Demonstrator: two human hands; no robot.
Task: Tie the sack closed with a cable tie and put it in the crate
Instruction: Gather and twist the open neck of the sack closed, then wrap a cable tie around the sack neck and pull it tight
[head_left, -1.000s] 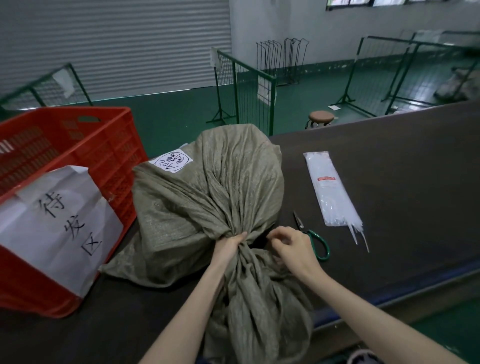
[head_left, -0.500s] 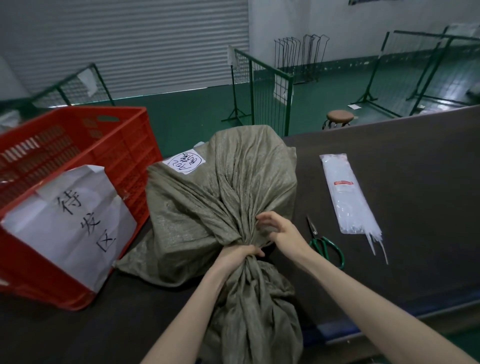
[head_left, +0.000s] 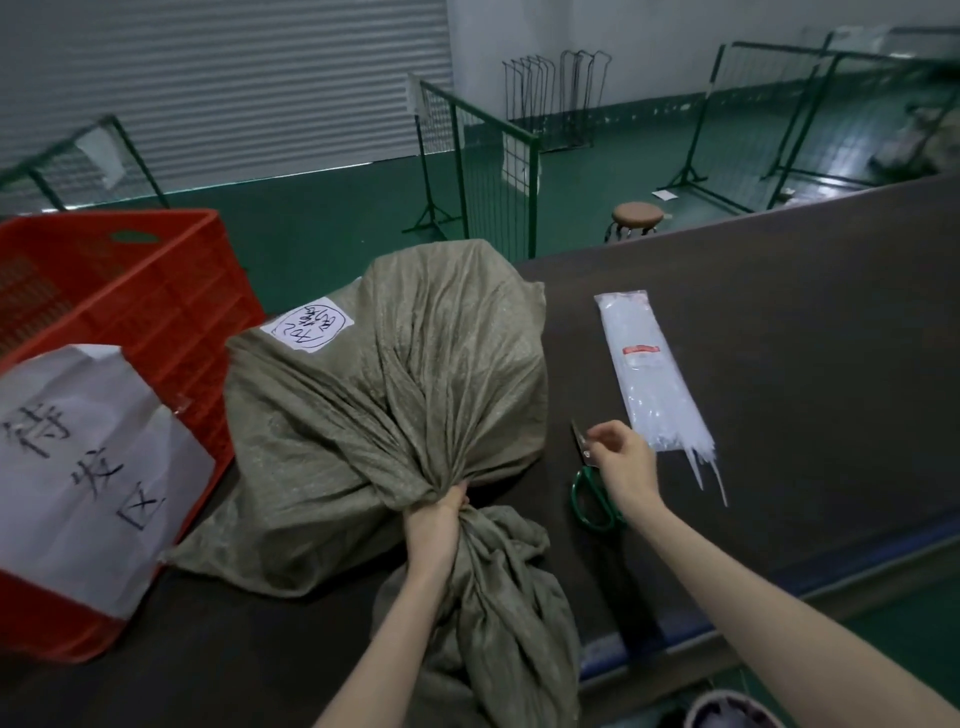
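A full olive-green woven sack with a white handwritten label lies on the dark table. My left hand is clenched around its gathered neck, and the loose mouth hangs over the table's near edge. My right hand hovers off the sack, empty, fingers loosely curled, above the green-handled scissors. Just to its right lies a clear pack of white cable ties, with several ties sticking out of its near end. The red plastic crate stands at the left, touching the sack, with a white paper sign on its front.
Beyond the table are a green floor, green wire-mesh barriers, a round brown stool and a grey roller door. The table's blue-trimmed near edge runs close to my body.
My right hand has let go of the sack's neck and moved right, over the scissors and close to the cable ties. My left hand keeps its grip on the neck.
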